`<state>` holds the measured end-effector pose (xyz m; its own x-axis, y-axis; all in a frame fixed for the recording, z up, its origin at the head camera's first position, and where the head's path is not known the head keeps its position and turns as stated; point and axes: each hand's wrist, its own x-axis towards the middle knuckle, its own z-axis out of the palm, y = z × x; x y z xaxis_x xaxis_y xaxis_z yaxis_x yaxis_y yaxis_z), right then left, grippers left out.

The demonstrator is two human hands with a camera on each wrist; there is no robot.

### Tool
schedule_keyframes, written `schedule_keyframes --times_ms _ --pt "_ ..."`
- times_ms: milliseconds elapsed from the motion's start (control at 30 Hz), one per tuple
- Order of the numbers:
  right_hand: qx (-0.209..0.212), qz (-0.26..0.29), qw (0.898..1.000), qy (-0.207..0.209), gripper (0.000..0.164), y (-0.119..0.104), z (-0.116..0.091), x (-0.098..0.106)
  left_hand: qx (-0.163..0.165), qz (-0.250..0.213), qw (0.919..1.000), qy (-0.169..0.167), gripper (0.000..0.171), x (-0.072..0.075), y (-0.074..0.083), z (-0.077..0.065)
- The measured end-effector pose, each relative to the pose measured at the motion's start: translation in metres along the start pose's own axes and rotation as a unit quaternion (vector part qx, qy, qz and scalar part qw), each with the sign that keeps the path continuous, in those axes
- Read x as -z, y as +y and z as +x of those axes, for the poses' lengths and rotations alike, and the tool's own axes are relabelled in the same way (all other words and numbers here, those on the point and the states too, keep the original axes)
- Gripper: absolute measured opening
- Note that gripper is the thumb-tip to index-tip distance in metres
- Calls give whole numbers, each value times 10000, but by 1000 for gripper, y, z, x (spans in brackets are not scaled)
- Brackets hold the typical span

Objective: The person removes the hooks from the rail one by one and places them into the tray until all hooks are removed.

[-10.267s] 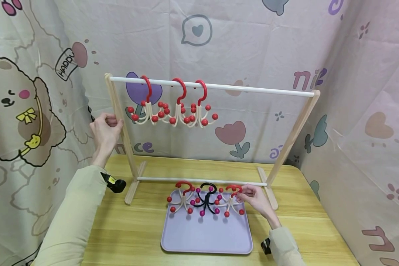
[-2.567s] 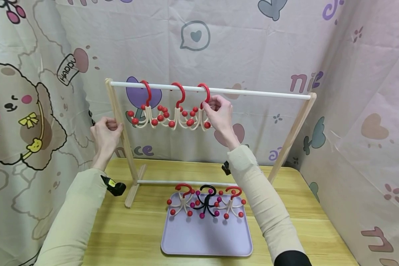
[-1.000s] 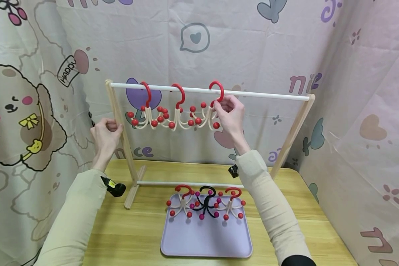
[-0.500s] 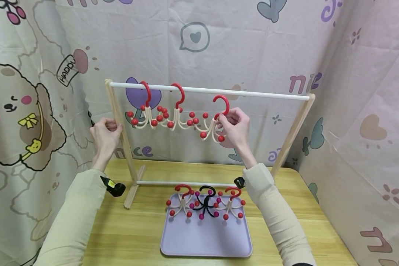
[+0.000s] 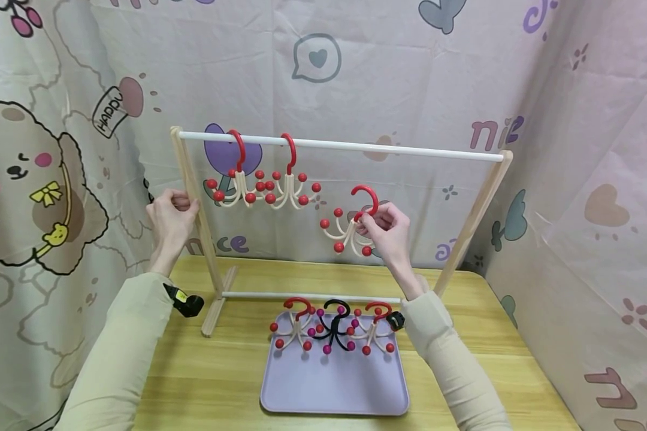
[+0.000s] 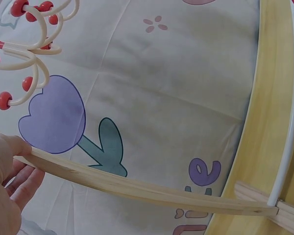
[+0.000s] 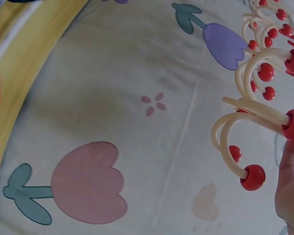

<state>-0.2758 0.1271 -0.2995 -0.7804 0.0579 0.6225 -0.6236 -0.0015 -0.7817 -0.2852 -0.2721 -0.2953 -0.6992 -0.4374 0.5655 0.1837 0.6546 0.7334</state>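
My left hand (image 5: pixel 171 218) pinches the left post (image 5: pixel 207 239) of a wooden rack between thumb and fingers. With thumb and fingertips my right hand (image 5: pixel 392 236) holds an octopus-shaped hook hanger (image 5: pixel 351 228) at the base of its red hook, in the air below the white top rail (image 5: pixel 410 151). This hanger has cream curved arms tipped with red balls, also seen in the right wrist view. Two matching hangers, a left one (image 5: pixel 240 182) and a right one (image 5: pixel 289 182), hang on the rail's left half.
A lilac tray (image 5: pixel 334 389) lies on the wooden table (image 5: pixel 205 371) in front of the rack. Along its back edge are two red-hooked hangers, one left (image 5: pixel 298 326) and one right (image 5: pixel 374 329), with a black hanger (image 5: pixel 334 328) between. A lower white bar (image 5: pixel 269 294) joins the rack's feet.
My right hand has lifted the third hanger off the top rail and brought it down and right. The middle hanging one has turned slightly. My left hand keeps its place on the post.
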Motion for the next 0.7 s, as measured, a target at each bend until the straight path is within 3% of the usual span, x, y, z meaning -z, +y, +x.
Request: schedule_keyframes --times_ms 100,233,333,467,700 --pt "-42 -43 10000 -79 2 4 -9 1 -40 -1 10000 19 28 0 0 0" --pt "-142 -94 9996 -228 7 8 -20 0 -88 -94 9999 44 28 -1 0 0" --pt "-198 -48 9988 -435 2 10 -29 -1 -72 -63 9999 37 28 -1 0 0" --pt "-293 87 9968 -737 12 13 -41 -2 -46 74 10000 46 29 -1 0 0" --pt "-339 213 9907 -1299 9 21 -62 -6 -62 104 9998 138 27 -2 1 0"
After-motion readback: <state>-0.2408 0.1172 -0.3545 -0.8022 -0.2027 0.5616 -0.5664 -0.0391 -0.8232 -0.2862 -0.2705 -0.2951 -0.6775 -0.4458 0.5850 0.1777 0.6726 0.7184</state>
